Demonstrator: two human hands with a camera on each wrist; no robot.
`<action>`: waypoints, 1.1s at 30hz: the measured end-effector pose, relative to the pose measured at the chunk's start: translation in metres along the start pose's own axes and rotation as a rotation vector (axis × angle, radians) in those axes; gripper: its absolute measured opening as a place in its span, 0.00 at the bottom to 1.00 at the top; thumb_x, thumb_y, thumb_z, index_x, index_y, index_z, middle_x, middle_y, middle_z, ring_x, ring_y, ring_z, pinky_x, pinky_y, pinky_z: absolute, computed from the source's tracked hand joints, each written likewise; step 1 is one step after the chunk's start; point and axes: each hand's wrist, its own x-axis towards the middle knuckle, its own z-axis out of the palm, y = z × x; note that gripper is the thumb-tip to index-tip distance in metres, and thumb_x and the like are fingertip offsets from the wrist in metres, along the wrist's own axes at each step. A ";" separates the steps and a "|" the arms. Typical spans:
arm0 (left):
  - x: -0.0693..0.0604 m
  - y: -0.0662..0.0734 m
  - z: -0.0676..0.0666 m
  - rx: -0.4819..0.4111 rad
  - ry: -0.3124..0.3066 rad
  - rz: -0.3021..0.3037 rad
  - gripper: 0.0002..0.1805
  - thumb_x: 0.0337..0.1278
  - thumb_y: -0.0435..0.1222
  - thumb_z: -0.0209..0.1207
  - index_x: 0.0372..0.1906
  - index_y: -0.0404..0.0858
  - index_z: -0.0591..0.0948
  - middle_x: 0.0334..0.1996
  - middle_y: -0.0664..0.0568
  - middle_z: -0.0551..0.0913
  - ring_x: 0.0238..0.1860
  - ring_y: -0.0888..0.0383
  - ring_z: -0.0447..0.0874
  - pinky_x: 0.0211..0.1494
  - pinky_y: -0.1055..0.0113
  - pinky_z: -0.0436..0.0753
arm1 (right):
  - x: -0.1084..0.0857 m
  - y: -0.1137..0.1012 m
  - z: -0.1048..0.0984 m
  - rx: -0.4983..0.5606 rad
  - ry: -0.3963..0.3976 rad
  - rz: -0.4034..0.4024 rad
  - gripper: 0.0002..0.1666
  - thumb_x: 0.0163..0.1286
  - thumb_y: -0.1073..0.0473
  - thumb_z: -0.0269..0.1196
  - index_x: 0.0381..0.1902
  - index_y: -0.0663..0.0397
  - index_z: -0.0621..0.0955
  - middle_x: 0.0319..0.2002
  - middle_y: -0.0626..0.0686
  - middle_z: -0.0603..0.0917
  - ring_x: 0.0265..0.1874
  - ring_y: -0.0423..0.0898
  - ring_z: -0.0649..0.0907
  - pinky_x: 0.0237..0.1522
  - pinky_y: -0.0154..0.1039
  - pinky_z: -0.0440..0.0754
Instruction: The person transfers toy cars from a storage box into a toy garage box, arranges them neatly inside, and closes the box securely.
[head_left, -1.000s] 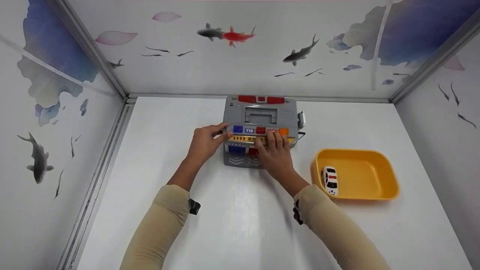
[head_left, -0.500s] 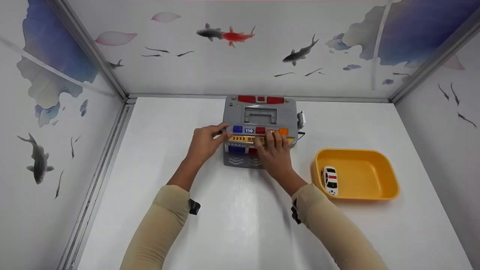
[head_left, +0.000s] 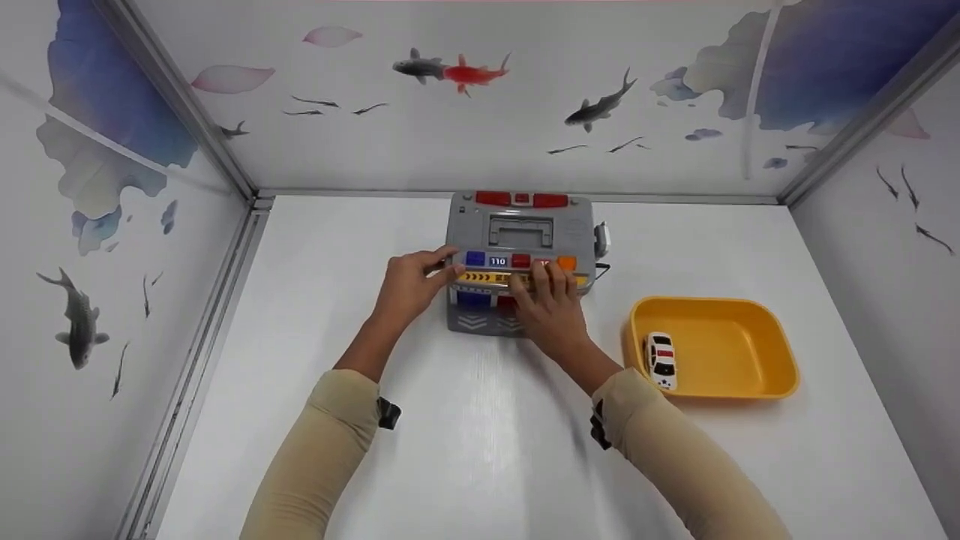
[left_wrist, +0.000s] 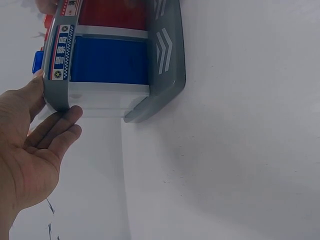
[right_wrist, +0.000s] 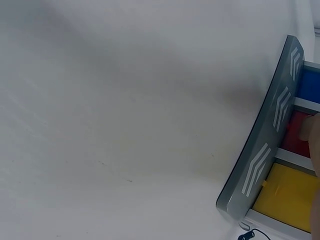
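Note:
A grey toy police garage point(head_left: 577, 232) stands at the back middle of the table. It has coloured buttons along the roof's front and blue, red and yellow doors below. My left hand point(head_left: 409, 283) grips the roof's front left corner, thumb and fingers on either side of the edge; the left wrist view shows this hand point(left_wrist: 30, 145) beside the blue door point(left_wrist: 110, 60). My right hand point(head_left: 553, 311) lies over the roof's front edge, its fingers on the buttons right of the middle. In the right wrist view, a fingertip point(right_wrist: 305, 129) is before the red door point(right_wrist: 295, 140), beside the yellow door point(right_wrist: 287, 197).
To the right, a yellow tray point(head_left: 712, 304) holds a white toy car point(head_left: 661, 361) against its left side. A small silver-white part point(head_left: 603, 240) and a dark loop point(head_left: 604, 268) stick out from the garage's right side. The back wall point(head_left: 480, 150) stands close behind it.
My right wrist and forearm have shifted slightly to the right since half a second ago. Both hands keep their places on the garage, which stays put.

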 end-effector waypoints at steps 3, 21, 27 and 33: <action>0.000 0.000 -0.001 -0.003 0.004 0.005 0.26 0.75 0.54 0.69 0.70 0.48 0.88 0.62 0.45 0.92 0.67 0.47 0.90 0.72 0.51 0.88 | 0.000 0.001 -0.005 0.048 -0.034 -0.002 0.41 0.71 0.46 0.78 0.71 0.46 0.67 0.70 0.63 0.64 0.70 0.64 0.66 0.68 0.59 0.75; -0.002 -0.003 -0.001 0.009 0.010 0.014 0.27 0.76 0.54 0.68 0.71 0.47 0.87 0.63 0.45 0.92 0.66 0.48 0.91 0.72 0.51 0.88 | 0.021 0.008 -0.041 0.427 -0.015 -0.049 0.29 0.73 0.51 0.75 0.66 0.51 0.77 0.63 0.58 0.79 0.62 0.59 0.78 0.67 0.59 0.80; -0.002 -0.003 -0.002 0.008 0.012 0.033 0.27 0.76 0.54 0.68 0.71 0.46 0.86 0.63 0.45 0.92 0.66 0.47 0.91 0.72 0.51 0.88 | 0.033 -0.005 -0.047 0.377 -0.032 -0.119 0.31 0.76 0.48 0.72 0.72 0.51 0.79 0.66 0.56 0.83 0.67 0.56 0.81 0.73 0.66 0.75; -0.001 -0.002 -0.001 0.011 0.009 0.045 0.27 0.77 0.53 0.68 0.71 0.45 0.86 0.62 0.44 0.92 0.65 0.47 0.92 0.72 0.50 0.88 | 0.042 -0.014 -0.048 0.341 -0.092 -0.165 0.34 0.77 0.45 0.70 0.75 0.50 0.79 0.72 0.54 0.81 0.72 0.54 0.79 0.78 0.68 0.69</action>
